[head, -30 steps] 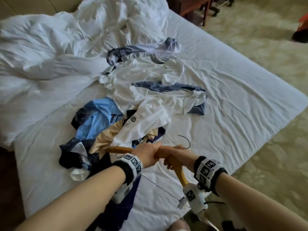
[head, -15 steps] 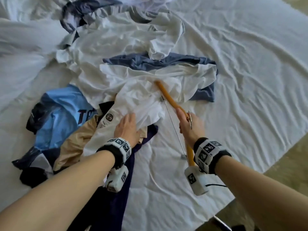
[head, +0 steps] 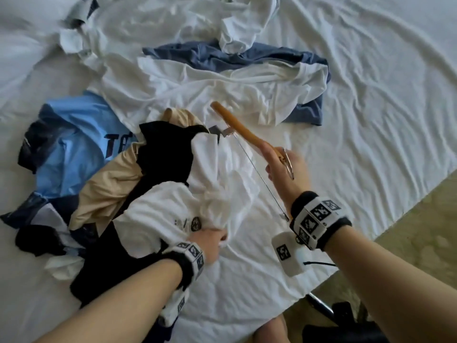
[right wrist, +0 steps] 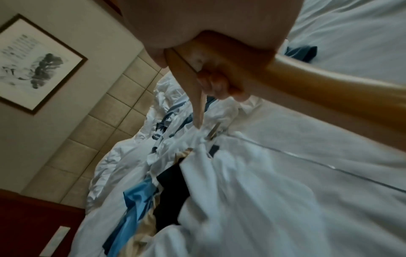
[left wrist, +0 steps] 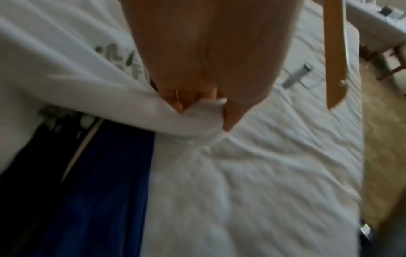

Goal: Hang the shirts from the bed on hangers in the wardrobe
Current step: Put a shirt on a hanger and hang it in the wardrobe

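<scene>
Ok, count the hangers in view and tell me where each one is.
1. The wooden hanger is gripped by the right hand above the white shirt that the left hand pinches. Others may lie hidden under the pile.

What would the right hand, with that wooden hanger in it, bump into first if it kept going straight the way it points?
Probably the white shirt. The right hand grips the wooden hanger, whose far tip aims up the bed over the pile; beyond lies another white shirt. Its height above the cloth is unclear.
</scene>
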Demonstrator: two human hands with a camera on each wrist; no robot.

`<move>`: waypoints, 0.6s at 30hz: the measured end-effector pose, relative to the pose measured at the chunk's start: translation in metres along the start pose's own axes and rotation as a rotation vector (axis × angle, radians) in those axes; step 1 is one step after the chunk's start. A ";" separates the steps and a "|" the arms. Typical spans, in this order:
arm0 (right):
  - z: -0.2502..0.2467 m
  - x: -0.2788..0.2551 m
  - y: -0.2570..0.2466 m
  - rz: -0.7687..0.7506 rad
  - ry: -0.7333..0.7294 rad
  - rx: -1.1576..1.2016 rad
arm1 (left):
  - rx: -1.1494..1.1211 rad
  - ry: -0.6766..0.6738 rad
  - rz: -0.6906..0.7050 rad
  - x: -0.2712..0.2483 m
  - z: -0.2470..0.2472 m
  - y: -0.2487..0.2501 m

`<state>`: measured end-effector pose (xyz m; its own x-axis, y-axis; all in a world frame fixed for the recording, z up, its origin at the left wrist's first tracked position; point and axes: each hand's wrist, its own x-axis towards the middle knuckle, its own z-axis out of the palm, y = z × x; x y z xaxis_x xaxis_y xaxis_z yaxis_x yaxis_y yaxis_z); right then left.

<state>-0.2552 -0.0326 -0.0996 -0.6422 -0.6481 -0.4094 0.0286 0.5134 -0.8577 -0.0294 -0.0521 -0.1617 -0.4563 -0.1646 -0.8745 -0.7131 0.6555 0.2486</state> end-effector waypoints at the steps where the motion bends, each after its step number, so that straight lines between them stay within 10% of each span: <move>1: -0.002 -0.006 0.005 -0.015 0.002 -0.039 | -0.021 -0.139 0.018 -0.011 0.016 -0.002; 4: -0.005 -0.018 0.027 0.040 0.003 -0.060 | 0.064 -0.237 0.062 -0.035 0.042 -0.008; 11: -0.004 -0.010 0.046 0.097 0.008 0.034 | 0.201 0.672 0.413 0.001 -0.003 0.002; 18: -0.010 -0.005 0.050 0.148 -0.081 0.045 | 0.520 0.224 0.215 0.031 -0.038 0.029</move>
<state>-0.2581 0.0023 -0.1372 -0.5645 -0.6116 -0.5543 0.1535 0.5820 -0.7986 -0.0845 -0.0663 -0.1654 -0.7027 -0.1023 -0.7041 -0.2646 0.9562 0.1251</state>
